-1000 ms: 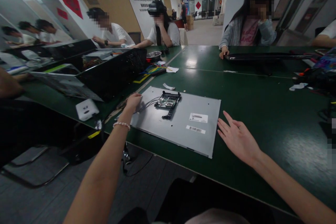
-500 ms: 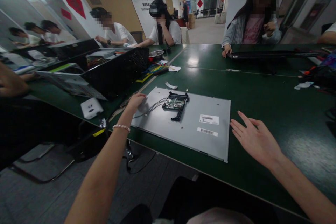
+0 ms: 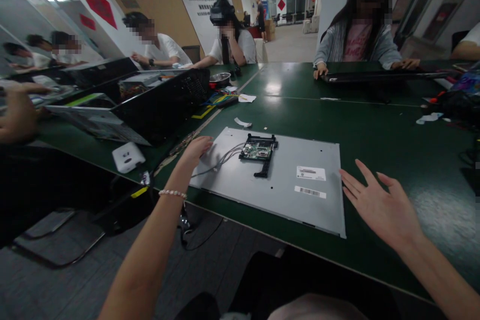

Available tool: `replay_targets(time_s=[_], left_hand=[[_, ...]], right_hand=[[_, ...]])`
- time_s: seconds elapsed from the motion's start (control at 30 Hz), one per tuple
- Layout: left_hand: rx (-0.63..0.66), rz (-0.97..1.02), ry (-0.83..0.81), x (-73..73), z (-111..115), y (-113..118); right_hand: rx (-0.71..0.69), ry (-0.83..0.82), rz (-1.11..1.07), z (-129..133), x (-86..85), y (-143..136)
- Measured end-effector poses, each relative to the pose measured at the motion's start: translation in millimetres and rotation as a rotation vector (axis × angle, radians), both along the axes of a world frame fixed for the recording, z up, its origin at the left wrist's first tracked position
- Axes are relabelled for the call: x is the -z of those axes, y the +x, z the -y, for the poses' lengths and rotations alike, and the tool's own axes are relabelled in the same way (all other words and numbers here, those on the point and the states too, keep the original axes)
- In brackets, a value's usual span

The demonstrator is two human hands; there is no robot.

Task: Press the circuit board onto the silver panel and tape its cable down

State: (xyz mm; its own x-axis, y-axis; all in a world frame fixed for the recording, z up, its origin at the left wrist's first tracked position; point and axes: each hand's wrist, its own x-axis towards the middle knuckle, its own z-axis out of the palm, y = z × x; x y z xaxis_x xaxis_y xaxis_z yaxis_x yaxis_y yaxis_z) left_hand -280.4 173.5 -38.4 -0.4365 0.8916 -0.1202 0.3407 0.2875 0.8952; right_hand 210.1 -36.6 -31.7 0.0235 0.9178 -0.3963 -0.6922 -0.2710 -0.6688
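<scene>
A grey metal-backed flat display panel (image 3: 232,180) lies on the green table, its back with two white labels facing up. On it sits a green circuit board (image 3: 258,150) in a black plastic frame, with thin grey cables (image 3: 224,160) running to the left. My left hand (image 3: 197,151) is at the panel's left edge, fingers stretched forward, not wrapped round anything I can see; its palm is hidden. At the right edge, my right hand (image 3: 382,200) is open with its palm turned inward, fingertips touching or very near the side of the panel.
An opened black computer case (image 3: 168,102) stands at the left, with a white box-like object (image 3: 128,157) in front. Beyond the panel lie a paper strip (image 3: 243,122) and coloured cables (image 3: 225,96). Across the table, a person's hand (image 3: 320,70) touches a black flat device (image 3: 386,76).
The panel, with the board on it, has slid a little to the right across the table. Both my hands have shifted right along with it. The person opposite has lowered one hand to the black device.
</scene>
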Motion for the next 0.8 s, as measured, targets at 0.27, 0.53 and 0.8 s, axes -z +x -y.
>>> replay_targets(time_s=[0.27, 0.53, 0.8], left_hand=[[0.138, 0.128, -0.007, -7.0, 29.8, 21.1], [0.225, 0.127, -0.034, -6.9, 49.2, 42.8], [0.327, 0.129, -0.021, -6.1, 74.7, 69.1]], right_hand=[[0.099, 0.014, 0.083, 12.5, 5.8, 21.8], [0.211, -0.025, 0.097, 19.1, 9.9, 40.5], [0.27, -0.031, 0.21, 31.7, 20.6, 66.2]])
